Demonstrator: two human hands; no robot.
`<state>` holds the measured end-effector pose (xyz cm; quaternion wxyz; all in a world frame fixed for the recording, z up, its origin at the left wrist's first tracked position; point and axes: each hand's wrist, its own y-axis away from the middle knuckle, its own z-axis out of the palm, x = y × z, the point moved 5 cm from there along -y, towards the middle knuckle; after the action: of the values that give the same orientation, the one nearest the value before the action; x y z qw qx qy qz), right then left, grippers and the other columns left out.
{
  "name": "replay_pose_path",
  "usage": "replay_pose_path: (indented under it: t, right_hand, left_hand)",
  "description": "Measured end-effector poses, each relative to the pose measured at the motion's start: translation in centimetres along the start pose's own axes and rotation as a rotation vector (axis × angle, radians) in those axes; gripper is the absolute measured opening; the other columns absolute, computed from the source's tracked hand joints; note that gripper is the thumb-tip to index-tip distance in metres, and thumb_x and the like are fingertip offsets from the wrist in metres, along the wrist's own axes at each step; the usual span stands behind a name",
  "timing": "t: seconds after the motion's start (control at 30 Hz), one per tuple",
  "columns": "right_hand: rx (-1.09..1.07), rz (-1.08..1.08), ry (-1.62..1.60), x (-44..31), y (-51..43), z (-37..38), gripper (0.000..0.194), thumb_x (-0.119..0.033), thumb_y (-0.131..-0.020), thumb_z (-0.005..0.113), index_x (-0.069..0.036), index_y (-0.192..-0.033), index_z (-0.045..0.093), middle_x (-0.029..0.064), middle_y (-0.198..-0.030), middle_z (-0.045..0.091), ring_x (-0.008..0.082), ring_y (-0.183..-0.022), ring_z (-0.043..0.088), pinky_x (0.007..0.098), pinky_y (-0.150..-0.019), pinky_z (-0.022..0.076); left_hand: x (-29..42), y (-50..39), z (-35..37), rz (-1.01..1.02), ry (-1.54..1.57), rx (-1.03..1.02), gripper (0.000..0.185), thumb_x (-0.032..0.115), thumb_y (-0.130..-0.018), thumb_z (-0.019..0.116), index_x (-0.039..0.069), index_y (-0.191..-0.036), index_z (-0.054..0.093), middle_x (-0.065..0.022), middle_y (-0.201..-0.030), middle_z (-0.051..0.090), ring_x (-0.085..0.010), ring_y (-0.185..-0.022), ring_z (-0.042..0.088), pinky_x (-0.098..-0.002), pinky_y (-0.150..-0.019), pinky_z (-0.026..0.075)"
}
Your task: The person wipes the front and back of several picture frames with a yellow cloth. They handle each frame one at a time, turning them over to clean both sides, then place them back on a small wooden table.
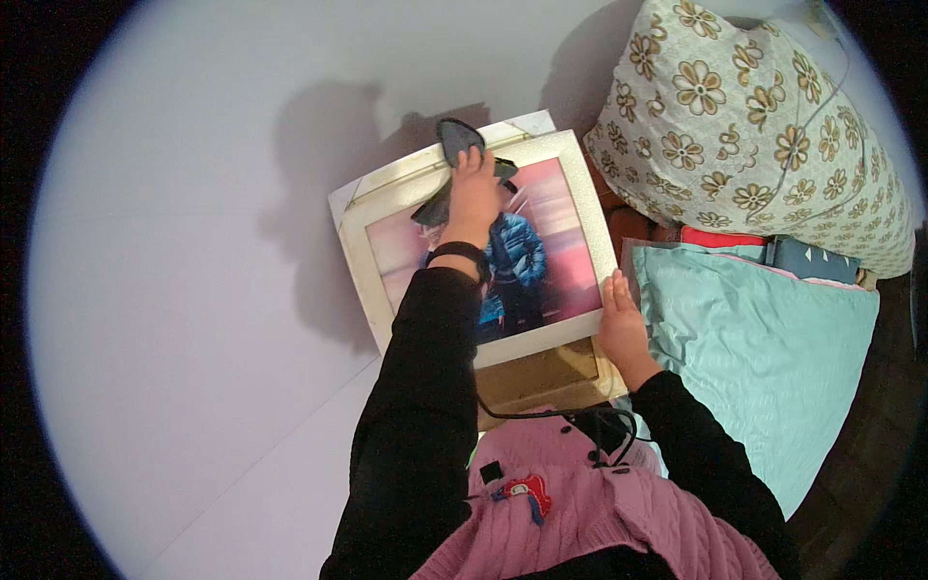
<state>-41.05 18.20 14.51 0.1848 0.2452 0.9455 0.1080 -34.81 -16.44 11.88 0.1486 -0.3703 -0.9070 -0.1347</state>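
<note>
A white-framed photograph (573, 246) shows people in blue jackets against a pink background. Over its upper part is my left hand (475, 192), with its fingers on a dark, rounded object (460, 138), perhaps a cloth or pad, at the top edge. More dark material shows beside and below that hand. My right hand (623, 326) grips the frame's right edge near the lower corner. Behind the photograph, the pale edge of another frame (533, 125) shows at the top. A brown panel in a pale frame (544, 377) shows below it.
A bulging cloth bundle with a flower pattern (754, 130) stands at the upper right. Below it lies a light green fabric bag or cover (747, 355), with red and dark blue items (815, 259) at its top edge. A pale wall (181, 254) rises at the left.
</note>
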Motion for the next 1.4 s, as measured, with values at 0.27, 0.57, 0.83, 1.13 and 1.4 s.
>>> replay_pose_path:
  t: [0.27, 0.57, 0.83, 1.13, 1.4]
  right_hand:
    - [0.11, -0.032, -0.088, 0.0, 0.2, -0.8, 0.06, 0.001, -0.085, 0.051, 0.01, -0.144, 0.041, 0.0332, -0.153, 0.036, 0.0461, -0.138, 0.044, 0.0457, -0.113, 0.0414]
    - [-0.006, -0.033, -0.059, 1.0, -0.4, 0.0, 0.06, -0.001, -0.087, 0.05, 0.008, -0.146, 0.04, 0.0304, -0.155, 0.034, 0.0423, -0.141, 0.042, 0.0417, -0.115, 0.0399]
    - [-0.002, -0.013, -0.106, 1.8, -1.0, -1.5, 0.045, -0.002, -0.086, 0.052, 0.005, -0.13, 0.056, 0.0229, -0.15, 0.046, 0.0404, -0.107, 0.064, 0.0464, -0.089, 0.0543]
    - [-0.083, 0.042, 0.09, 1.0, -1.4, 0.1, 0.058, -0.002, -0.091, 0.047, 0.002, -0.148, 0.04, 0.022, -0.157, 0.037, 0.0364, -0.134, 0.05, 0.0413, -0.107, 0.0461]
    - [-0.164, 0.113, 0.092, 0.2, -1.3, -0.3, 0.059, 0.0, -0.091, 0.044, 0.003, -0.15, 0.036, 0.0236, -0.159, 0.033, 0.036, -0.141, 0.043, 0.0399, -0.113, 0.042]
  left_hand:
    - [11.7, -2.5, 4.4, 0.327, 0.039, -0.153, 0.054, 0.018, -0.095, 0.063, 0.004, -0.145, 0.049, -0.0225, -0.158, 0.036, -0.0423, -0.147, 0.03, -0.0517, -0.118, 0.031]
    - [15.2, 6.8, 6.2, 0.535, 0.201, -0.176, 0.048, 0.007, -0.087, 0.06, -0.004, -0.134, 0.057, -0.0217, -0.151, 0.046, -0.0391, -0.143, 0.04, -0.0432, -0.116, 0.038]
    - [15.5, 18.8, 7.4, 0.528, 0.244, -0.383, 0.049, 0.005, -0.085, 0.061, -0.006, -0.133, 0.056, -0.0246, -0.145, 0.051, -0.0421, -0.14, 0.042, -0.0437, -0.117, 0.036]
    - [12.2, 28.0, 2.9, 0.535, 0.113, -0.284, 0.052, 0.005, -0.086, 0.057, 0.004, -0.138, 0.056, -0.0072, -0.154, 0.044, -0.027, -0.147, 0.035, -0.043, -0.118, 0.035]
    - [1.8, 35.6, -1.3, 0.311, 0.017, -0.173, 0.058, 0.0, -0.082, 0.056, 0.004, -0.14, 0.053, -0.0114, -0.155, 0.042, -0.0339, -0.144, 0.039, -0.0445, -0.115, 0.038]
